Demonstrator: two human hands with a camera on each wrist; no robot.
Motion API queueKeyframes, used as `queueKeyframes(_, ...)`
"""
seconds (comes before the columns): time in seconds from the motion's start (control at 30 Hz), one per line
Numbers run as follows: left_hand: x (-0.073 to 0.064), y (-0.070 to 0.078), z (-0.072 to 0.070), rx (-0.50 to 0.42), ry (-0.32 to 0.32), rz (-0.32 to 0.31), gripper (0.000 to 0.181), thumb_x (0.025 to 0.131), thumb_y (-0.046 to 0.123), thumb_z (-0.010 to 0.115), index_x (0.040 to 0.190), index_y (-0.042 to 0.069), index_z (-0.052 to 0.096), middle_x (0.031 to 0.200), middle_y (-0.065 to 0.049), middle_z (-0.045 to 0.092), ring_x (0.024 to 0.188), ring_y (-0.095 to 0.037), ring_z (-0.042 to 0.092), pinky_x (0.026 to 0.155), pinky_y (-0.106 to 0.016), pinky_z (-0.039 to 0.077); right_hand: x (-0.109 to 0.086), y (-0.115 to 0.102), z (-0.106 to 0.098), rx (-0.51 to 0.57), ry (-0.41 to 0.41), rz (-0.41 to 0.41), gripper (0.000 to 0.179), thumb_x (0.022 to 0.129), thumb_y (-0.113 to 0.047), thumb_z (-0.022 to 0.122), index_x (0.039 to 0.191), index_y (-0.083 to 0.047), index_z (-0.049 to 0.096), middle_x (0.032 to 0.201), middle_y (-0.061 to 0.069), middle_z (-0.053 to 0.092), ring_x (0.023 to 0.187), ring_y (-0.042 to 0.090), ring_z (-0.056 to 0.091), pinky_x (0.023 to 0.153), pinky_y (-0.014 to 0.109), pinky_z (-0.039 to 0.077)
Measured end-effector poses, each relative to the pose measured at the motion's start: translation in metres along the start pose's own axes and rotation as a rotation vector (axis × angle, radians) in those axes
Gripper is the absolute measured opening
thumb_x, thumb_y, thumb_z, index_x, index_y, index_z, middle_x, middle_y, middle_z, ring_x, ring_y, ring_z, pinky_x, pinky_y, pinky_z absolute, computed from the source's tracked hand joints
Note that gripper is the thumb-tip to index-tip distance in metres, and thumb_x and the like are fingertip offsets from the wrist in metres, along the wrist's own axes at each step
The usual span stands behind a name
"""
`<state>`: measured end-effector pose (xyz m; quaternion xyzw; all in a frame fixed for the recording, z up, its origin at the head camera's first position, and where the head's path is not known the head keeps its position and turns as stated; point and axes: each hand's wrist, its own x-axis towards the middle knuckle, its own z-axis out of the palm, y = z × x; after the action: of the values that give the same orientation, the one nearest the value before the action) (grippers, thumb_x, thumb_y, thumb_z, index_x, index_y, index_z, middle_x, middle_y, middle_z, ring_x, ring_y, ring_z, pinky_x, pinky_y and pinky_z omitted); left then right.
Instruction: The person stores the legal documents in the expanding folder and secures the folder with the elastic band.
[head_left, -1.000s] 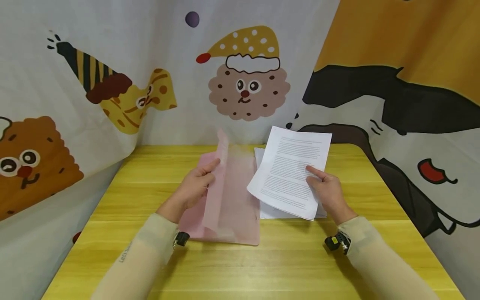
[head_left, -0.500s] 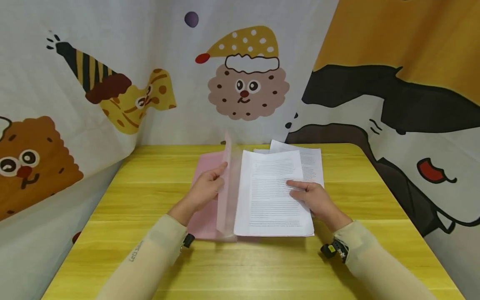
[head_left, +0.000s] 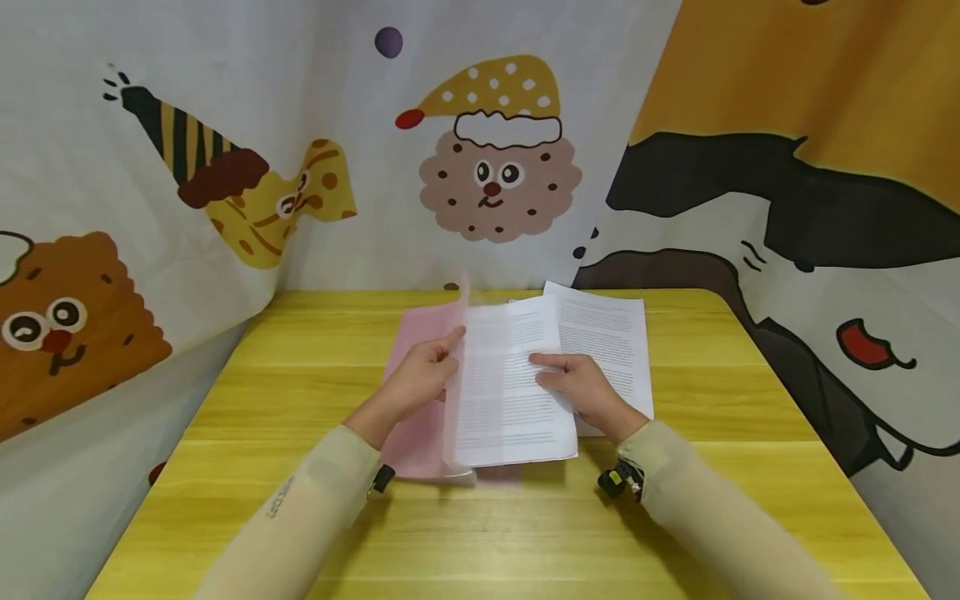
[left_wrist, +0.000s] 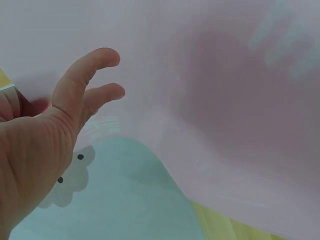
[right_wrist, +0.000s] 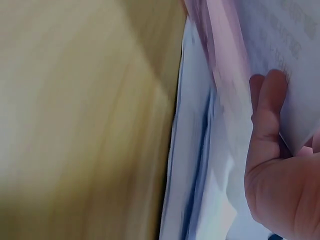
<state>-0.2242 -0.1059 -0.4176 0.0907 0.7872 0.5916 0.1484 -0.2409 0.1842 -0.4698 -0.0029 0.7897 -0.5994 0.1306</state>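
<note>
A pink folder (head_left: 412, 437) lies partly opened on the table, one translucent leaf standing up. My left hand (head_left: 417, 373) grips that raised leaf by its edge; in the left wrist view the leaf (left_wrist: 225, 115) fills most of the background. Several printed sheets (head_left: 528, 429) are held in my right hand (head_left: 588, 387), thumb and forefinger on the printed face, other fingers behind. Their left part sits behind the see-through leaf, so the text there looks faded. More printed paper (head_left: 611, 333) lies flat behind the right hand.
The yellow wood-grain table (head_left: 480, 542) extends on both sides and in front. A curtain with cartoon prints (head_left: 495, 183) hangs right behind the far edge. Each wrist carries a small black camera (head_left: 620, 481).
The right hand lifted sheets off the paper pile and brought them left, into the opened folder. The left hand moved slightly right with the raised leaf.
</note>
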Motion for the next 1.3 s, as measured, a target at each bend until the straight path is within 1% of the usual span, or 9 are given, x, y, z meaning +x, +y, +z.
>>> queueKeyframes(0.1, 0.0, 0.001, 0.002, -0.002, 0.004, -0.001, 0.063, 0.107, 0.009, 0.045, 0.169, 0.016, 0.033, 0.172, -0.01, 0.04, 0.098, -0.038, 0.069, 0.065, -0.033, 0.063, 0.006, -0.004, 0.022, -0.028, 0.006, -0.016, 0.041, 0.099, -0.012, 0.07, 0.14, -0.009, 0.072, 0.147, 0.018, 0.067, 0.113, 0.023, 0.07, 0.087, 0.029, 0.06)
queueKeyframes(0.23, 0.0, 0.001, 0.002, -0.005, 0.011, -0.003, 0.064, 0.106, 0.009, 0.046, 0.169, 0.015, 0.032, 0.16, -0.023, 0.053, 0.098, -0.039, 0.069, 0.067, -0.036, 0.064, 0.011, -0.005, 0.042, -0.077, 0.0, -0.052, 0.041, 0.098, -0.013, 0.072, 0.139, -0.009, 0.073, 0.147, 0.014, 0.068, 0.136, 0.029, 0.061, 0.108, 0.038, 0.054)
queueKeyframes(0.3, 0.0, 0.001, 0.002, -0.005, 0.008, 0.0, 0.064, 0.107, 0.009, 0.045, 0.169, 0.015, 0.031, 0.154, -0.026, 0.057, 0.099, -0.039, 0.07, 0.07, -0.04, 0.065, 0.012, -0.004, 0.046, -0.09, -0.006, -0.06, 0.041, 0.098, -0.015, 0.072, 0.139, -0.01, 0.073, 0.146, 0.013, 0.069, 0.137, 0.027, 0.059, 0.11, 0.038, 0.053)
queueKeyframes(0.47, 0.001, 0.003, 0.004, -0.001, -0.003, 0.001, 0.064, 0.108, 0.01, 0.045, 0.17, 0.017, 0.03, 0.156, -0.025, 0.056, 0.098, -0.039, 0.07, 0.073, -0.042, 0.066, 0.005, -0.002, 0.033, -0.074, 0.008, -0.018, 0.041, 0.101, -0.018, 0.072, 0.142, -0.013, 0.072, 0.123, 0.012, 0.071, 0.095, 0.018, 0.067, 0.077, 0.031, 0.059)
queueKeyframes(0.57, 0.001, 0.004, 0.004, -0.001, -0.004, -0.008, 0.064, 0.108, 0.01, 0.045, 0.17, 0.018, 0.029, 0.164, -0.02, 0.049, 0.097, -0.039, 0.07, 0.072, -0.04, 0.066, 0.0, 0.0, 0.022, -0.019, 0.008, 0.016, 0.038, 0.102, -0.017, 0.07, 0.14, -0.008, 0.071, 0.115, 0.013, 0.07, 0.078, 0.015, 0.065, 0.066, 0.03, 0.06)
queueKeyframes(0.8, 0.001, 0.004, 0.005, 0.003, -0.002, -0.008, 0.064, 0.108, 0.01, 0.045, 0.17, 0.017, 0.029, 0.166, -0.018, 0.047, 0.092, -0.032, 0.068, 0.071, -0.039, 0.065, -0.002, 0.002, 0.02, 0.057, -0.007, 0.024, 0.034, 0.101, -0.012, 0.072, 0.133, 0.001, 0.073, 0.119, 0.017, 0.076, 0.077, 0.014, 0.072, 0.068, 0.028, 0.064)
queueKeyframes(0.97, 0.001, 0.003, 0.005, -0.003, 0.003, 0.002, 0.066, 0.106, 0.009, 0.046, 0.169, 0.015, 0.031, 0.161, -0.021, 0.052, 0.092, -0.033, 0.067, 0.072, -0.043, 0.065, 0.005, -0.001, 0.04, 0.082, -0.042, 0.002, 0.033, 0.1, -0.011, 0.072, 0.131, 0.0, 0.075, 0.111, 0.014, 0.077, 0.074, 0.014, 0.071, 0.065, 0.028, 0.064)
queueKeyframes(1.1, 0.001, 0.004, 0.005, -0.012, -0.001, 0.002, 0.066, 0.106, 0.01, 0.046, 0.17, 0.017, 0.03, 0.157, -0.023, 0.055, 0.108, -0.04, 0.069, 0.072, -0.041, 0.065, 0.01, -0.004, 0.058, 0.063, -0.049, -0.027, 0.031, 0.1, -0.011, 0.072, 0.128, 0.001, 0.077, 0.114, 0.014, 0.079, 0.07, 0.012, 0.071, 0.063, 0.027, 0.063)
queueKeyframes(1.3, 0.001, 0.002, 0.003, -0.001, 0.002, -0.005, 0.066, 0.106, 0.011, 0.046, 0.17, 0.017, 0.029, 0.158, -0.021, 0.055, 0.109, -0.037, 0.069, 0.07, -0.036, 0.064, 0.014, -0.006, 0.07, 0.023, -0.043, -0.036, 0.028, 0.099, -0.01, 0.072, 0.125, -0.003, 0.079, 0.118, 0.017, 0.08, 0.068, 0.013, 0.072, 0.06, 0.027, 0.06)
